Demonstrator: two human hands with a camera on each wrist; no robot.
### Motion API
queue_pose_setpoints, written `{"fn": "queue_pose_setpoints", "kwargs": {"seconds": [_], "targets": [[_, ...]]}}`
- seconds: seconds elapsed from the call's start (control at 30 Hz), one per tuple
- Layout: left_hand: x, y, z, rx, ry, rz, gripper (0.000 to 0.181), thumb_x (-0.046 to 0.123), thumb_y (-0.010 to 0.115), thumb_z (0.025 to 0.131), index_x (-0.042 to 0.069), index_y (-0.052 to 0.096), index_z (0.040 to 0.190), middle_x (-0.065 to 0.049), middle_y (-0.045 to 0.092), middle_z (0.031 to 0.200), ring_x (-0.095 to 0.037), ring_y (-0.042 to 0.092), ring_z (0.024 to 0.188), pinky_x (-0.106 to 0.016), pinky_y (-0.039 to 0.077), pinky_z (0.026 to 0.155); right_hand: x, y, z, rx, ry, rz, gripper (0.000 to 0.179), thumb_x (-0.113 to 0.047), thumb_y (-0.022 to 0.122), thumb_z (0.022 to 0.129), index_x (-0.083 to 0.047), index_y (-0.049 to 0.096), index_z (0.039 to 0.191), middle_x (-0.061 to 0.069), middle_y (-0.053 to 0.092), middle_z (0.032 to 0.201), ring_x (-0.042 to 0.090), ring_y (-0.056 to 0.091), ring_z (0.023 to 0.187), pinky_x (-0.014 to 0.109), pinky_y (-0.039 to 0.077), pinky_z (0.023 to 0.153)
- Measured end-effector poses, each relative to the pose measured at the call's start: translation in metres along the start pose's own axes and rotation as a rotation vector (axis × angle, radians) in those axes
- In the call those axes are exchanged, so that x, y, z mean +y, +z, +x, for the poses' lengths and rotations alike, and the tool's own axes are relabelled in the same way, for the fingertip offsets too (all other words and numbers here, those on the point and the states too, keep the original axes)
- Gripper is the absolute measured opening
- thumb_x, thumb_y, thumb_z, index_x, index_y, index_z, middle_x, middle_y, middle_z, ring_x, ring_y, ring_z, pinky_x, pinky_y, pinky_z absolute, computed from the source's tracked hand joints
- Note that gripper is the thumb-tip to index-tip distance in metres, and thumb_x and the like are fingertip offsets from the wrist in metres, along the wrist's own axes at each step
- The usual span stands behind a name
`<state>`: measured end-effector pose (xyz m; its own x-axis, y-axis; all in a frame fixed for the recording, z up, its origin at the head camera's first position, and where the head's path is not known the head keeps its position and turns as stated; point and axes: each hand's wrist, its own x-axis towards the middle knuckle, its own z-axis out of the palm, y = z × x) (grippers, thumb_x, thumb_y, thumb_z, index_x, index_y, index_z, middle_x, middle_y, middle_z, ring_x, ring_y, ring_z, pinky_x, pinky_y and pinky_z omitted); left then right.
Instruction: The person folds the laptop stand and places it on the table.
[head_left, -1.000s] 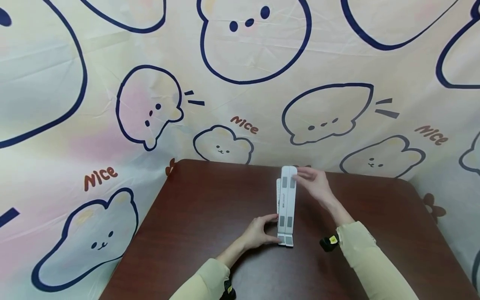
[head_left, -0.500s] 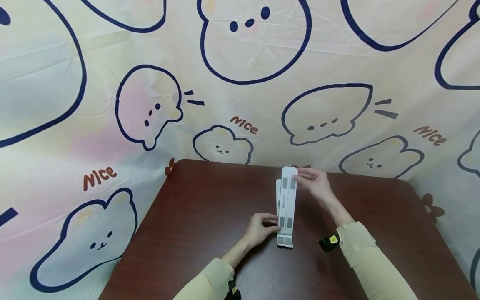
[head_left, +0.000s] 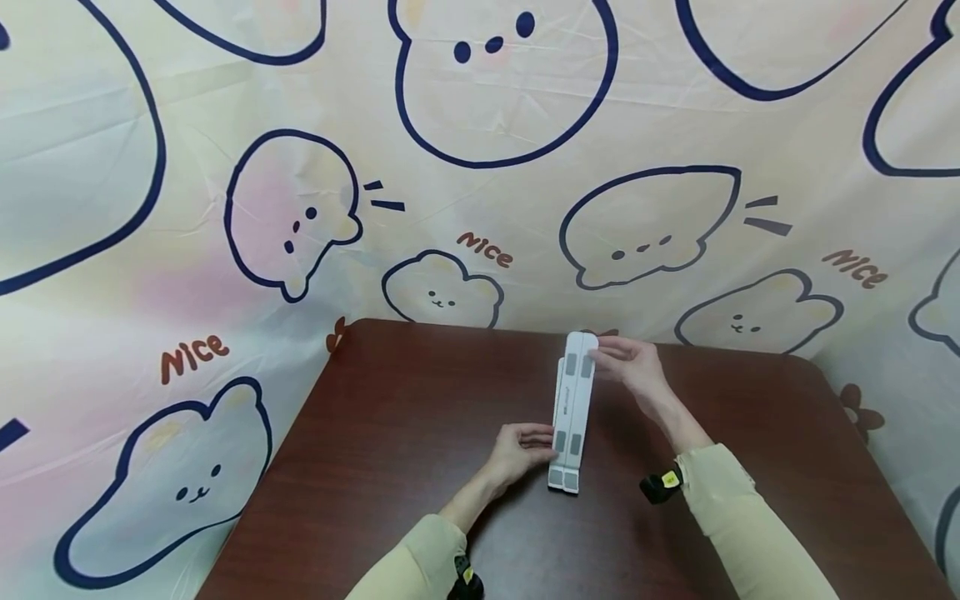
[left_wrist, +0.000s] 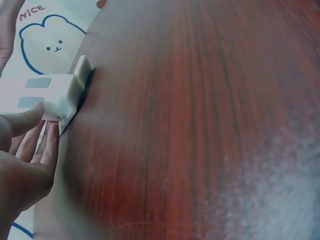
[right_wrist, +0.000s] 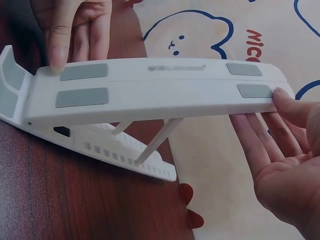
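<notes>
A white folding laptop stand [head_left: 572,408] with grey pads stands propped open on the table, its two long bars side by side. In the right wrist view, thin struts hold the stand's upper bars [right_wrist: 150,97] above a slotted base [right_wrist: 112,150]. My left hand [head_left: 517,454] pinches the near end, thumb [left_wrist: 30,119] on top beside a grey pad and fingers below the edge. At the raised far end my right hand [head_left: 636,371] grips the stand between thumb [right_wrist: 292,107] on top and fingers underneath. The stand's base is mostly hidden in the head view.
The dark brown wooden table [head_left: 420,392] has rounded far corners. Behind it hangs a pale cloth [head_left: 480,208] with cartoon outlines. A black strap [head_left: 660,485] sits at the right sleeve, and another black strap [head_left: 467,579] at the left sleeve.
My left hand has slid a little away from the near end, further up the stand. The stand has turned slightly, its near end shifting left. My right hand keeps its hold.
</notes>
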<state>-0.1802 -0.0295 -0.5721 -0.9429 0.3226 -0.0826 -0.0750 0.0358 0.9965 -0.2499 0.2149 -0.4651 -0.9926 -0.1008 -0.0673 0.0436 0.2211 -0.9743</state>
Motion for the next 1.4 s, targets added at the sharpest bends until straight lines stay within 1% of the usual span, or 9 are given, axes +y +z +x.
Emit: {"fn": "queue_pose_setpoints", "kwargs": {"seconds": [0.13,0.27,0.37,0.6,0.8,0.97,1.2,1.27,1.4], "targets": [[0.002,-0.002,0.000,-0.001,-0.009,-0.021,0.041,-0.014,0.078,0.092,-0.017,0.069,0.133,-0.036,0.075,0.127,-0.045,0.076,0.121,-0.021,0.063,0.092,0.000,-0.002,-0.002,0.015,0.012,0.057,0.054,-0.025,0.077,0.106,0.004,0.062,0.149,0.016,0.078,0.136,0.006,0.082,0.098,0.027,0.067,0.092],[0.004,-0.004,-0.001,-0.006,-0.015,-0.035,0.042,-0.015,0.076,0.093,-0.017,0.068,0.134,-0.037,0.074,0.130,-0.049,0.074,0.125,-0.023,0.063,0.094,0.000,-0.004,-0.004,0.021,0.011,0.085,0.054,-0.021,0.077,0.106,0.007,0.061,0.149,0.000,0.082,0.120,0.004,0.081,0.095,0.032,0.068,0.094],[0.003,-0.004,0.000,0.001,-0.016,-0.040,0.042,-0.014,0.077,0.093,-0.016,0.069,0.135,-0.036,0.074,0.130,-0.047,0.074,0.125,-0.024,0.063,0.095,0.001,-0.006,-0.005,0.025,0.014,0.095,0.056,-0.021,0.077,0.106,0.007,0.060,0.151,-0.006,0.082,0.116,0.004,0.081,0.096,0.037,0.067,0.098],[0.003,-0.003,0.002,0.024,-0.009,-0.034,0.043,-0.013,0.076,0.094,-0.015,0.069,0.136,-0.034,0.074,0.131,-0.040,0.076,0.123,-0.020,0.061,0.094,0.003,-0.009,-0.007,0.021,0.029,0.133,0.056,-0.020,0.075,0.106,0.009,0.057,0.152,-0.013,0.080,0.109,0.004,0.081,0.096,0.037,0.067,0.098],[0.003,-0.004,0.001,0.039,-0.005,-0.047,0.043,-0.015,0.075,0.093,-0.014,0.069,0.136,-0.035,0.074,0.131,-0.044,0.074,0.124,-0.016,0.058,0.091,0.003,-0.011,-0.010,0.017,0.059,0.191,0.054,-0.018,0.076,0.106,0.009,0.058,0.150,-0.016,0.080,0.104,0.005,0.081,0.096,0.037,0.067,0.098],[0.002,-0.003,0.001,0.066,-0.002,-0.078,0.043,-0.016,0.075,0.093,-0.014,0.069,0.136,-0.035,0.075,0.129,-0.043,0.074,0.124,-0.015,0.058,0.089,0.003,-0.013,-0.012,0.023,0.093,0.229,0.044,-0.019,0.078,0.104,0.001,0.066,0.141,-0.014,0.081,0.103,0.006,0.081,0.097,0.038,0.065,0.100],[0.002,-0.003,0.002,0.093,0.008,-0.100,0.044,-0.017,0.074,0.093,-0.015,0.068,0.136,-0.036,0.074,0.130,-0.040,0.074,0.126,-0.013,0.057,0.090,0.004,-0.013,-0.018,0.049,0.114,0.288,0.028,-0.019,0.078,0.104,-0.008,0.072,0.130,-0.014,0.081,0.102,0.005,0.081,0.096,0.033,0.067,0.097],[0.002,-0.003,0.002,0.107,0.020,-0.095,0.043,-0.017,0.073,0.093,-0.015,0.068,0.136,-0.036,0.074,0.131,-0.040,0.074,0.126,-0.014,0.058,0.091,0.004,-0.013,-0.019,0.057,0.116,0.302,0.023,-0.018,0.078,0.104,-0.011,0.073,0.125,-0.014,0.081,0.102,0.004,0.081,0.096,0.033,0.066,0.097],[0.003,-0.002,0.003,0.141,0.048,-0.068,0.042,-0.019,0.071,0.094,-0.016,0.067,0.135,-0.036,0.073,0.133,-0.041,0.073,0.125,-0.020,0.060,0.098,0.004,-0.011,-0.021,0.070,0.114,0.325,0.011,-0.017,0.078,0.104,-0.018,0.074,0.115,-0.013,0.080,0.102,0.005,0.080,0.097,0.037,0.065,0.100]]}}
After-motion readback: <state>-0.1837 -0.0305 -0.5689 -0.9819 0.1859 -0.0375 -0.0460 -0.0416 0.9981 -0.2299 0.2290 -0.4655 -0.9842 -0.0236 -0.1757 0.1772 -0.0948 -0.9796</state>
